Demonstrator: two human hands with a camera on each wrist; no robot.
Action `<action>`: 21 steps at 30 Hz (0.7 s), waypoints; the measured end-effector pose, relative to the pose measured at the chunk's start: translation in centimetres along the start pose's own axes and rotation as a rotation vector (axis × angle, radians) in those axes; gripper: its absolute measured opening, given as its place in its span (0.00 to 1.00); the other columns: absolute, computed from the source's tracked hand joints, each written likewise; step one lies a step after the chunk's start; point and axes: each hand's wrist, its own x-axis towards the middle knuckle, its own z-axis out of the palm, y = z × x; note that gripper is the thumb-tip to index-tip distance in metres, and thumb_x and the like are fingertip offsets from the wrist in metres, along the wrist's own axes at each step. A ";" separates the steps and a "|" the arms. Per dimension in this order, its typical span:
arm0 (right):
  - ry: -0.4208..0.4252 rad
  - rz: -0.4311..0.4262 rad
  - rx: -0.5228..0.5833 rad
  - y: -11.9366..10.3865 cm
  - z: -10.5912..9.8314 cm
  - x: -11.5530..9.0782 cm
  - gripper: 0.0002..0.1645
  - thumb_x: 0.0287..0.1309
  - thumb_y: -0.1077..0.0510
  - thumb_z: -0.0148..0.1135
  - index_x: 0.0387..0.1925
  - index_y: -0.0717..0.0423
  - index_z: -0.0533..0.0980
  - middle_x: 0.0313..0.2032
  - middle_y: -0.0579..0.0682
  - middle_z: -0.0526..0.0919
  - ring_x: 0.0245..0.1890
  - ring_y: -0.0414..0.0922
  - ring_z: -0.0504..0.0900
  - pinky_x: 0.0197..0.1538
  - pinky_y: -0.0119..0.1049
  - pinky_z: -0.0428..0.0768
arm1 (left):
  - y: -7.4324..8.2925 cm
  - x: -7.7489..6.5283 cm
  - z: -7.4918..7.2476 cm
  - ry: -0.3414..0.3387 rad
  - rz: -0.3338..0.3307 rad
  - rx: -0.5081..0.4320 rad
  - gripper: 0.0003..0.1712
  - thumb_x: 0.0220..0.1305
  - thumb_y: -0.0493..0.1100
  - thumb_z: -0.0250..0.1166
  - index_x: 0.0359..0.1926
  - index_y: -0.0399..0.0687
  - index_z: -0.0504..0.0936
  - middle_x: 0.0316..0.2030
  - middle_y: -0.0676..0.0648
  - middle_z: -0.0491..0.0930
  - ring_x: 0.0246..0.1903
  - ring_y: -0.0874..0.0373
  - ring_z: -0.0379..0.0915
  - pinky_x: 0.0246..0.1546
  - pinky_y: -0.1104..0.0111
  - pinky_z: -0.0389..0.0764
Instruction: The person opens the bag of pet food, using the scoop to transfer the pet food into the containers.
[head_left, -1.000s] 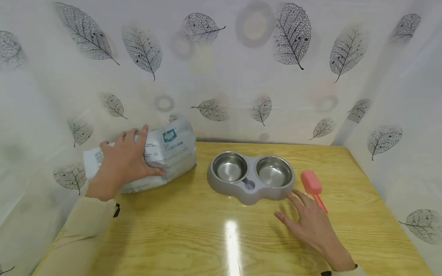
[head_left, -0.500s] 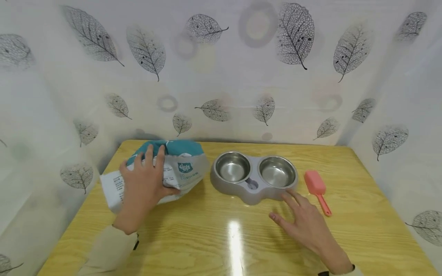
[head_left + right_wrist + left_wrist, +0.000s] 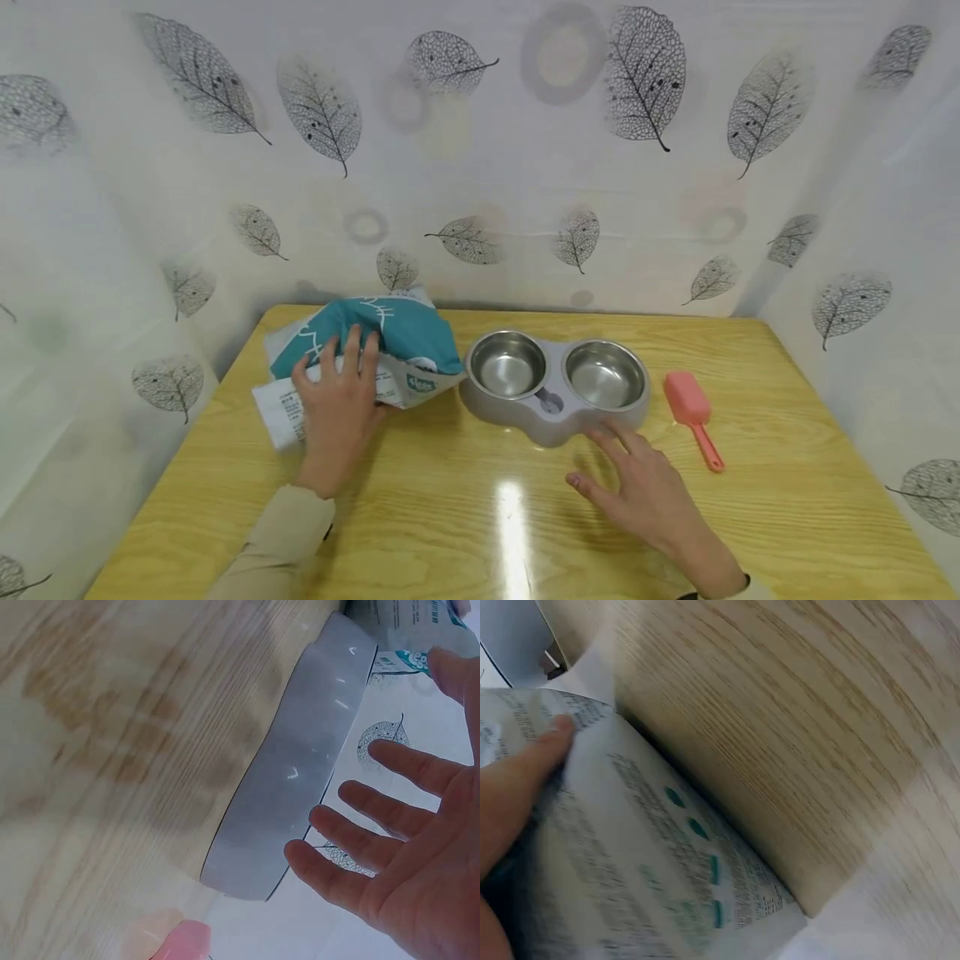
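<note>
Left grip on the bag, right grip just hanging loose by the bowls.

So my left grip (image 3: 337, 408) has hold of the teal-and-white bag (image 3: 397, 329), left of centre in the frame, fingers over it and thumb against the printed side. The bag's tipped on its side, its right end right by the grey bowl stand (image 3: 555, 429); can't tell if they touch. My right grip (image 3: 645, 496), lower right, is relaxed with fingers spread, fingertips at the stand's front edge. Pink scoop (image 3: 688, 400) lies on the worktop (image 3: 420, 517), right of the steel bowls (image 3: 507, 375).
</note>
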 end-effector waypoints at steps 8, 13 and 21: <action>0.045 -0.087 0.085 -2.6 0.4 1.4 0.34 0.55 0.43 0.76 0.58 0.56 0.81 0.55 0.51 0.85 0.50 0.52 0.87 0.47 0.50 0.87 | 0.4 -1.1 -0.3 -0.076 -0.031 -0.057 0.68 0.36 0.59 0.88 0.76 0.47 0.63 0.75 0.38 0.64 0.66 0.31 0.66 0.51 0.31 0.69; 0.153 -0.305 0.166 -5.7 1.4 4.5 0.33 0.54 0.49 0.78 0.58 0.59 0.80 0.50 0.52 0.86 0.48 0.48 0.87 0.47 0.43 0.87 | 1.5 -1.9 -1.2 -0.125 -0.070 -0.078 0.60 0.42 0.52 0.86 0.75 0.48 0.66 0.75 0.38 0.64 0.66 0.31 0.65 0.50 0.31 0.69; 0.266 -0.541 0.026 -10.1 3.9 8.6 0.28 0.50 0.60 0.81 0.53 0.58 0.81 0.45 0.53 0.84 0.40 0.46 0.85 0.38 0.34 0.85 | 2.1 -2.8 -3.5 -0.108 -0.005 -0.148 0.29 0.52 0.45 0.82 0.54 0.49 0.81 0.69 0.37 0.73 0.63 0.29 0.71 0.48 0.29 0.75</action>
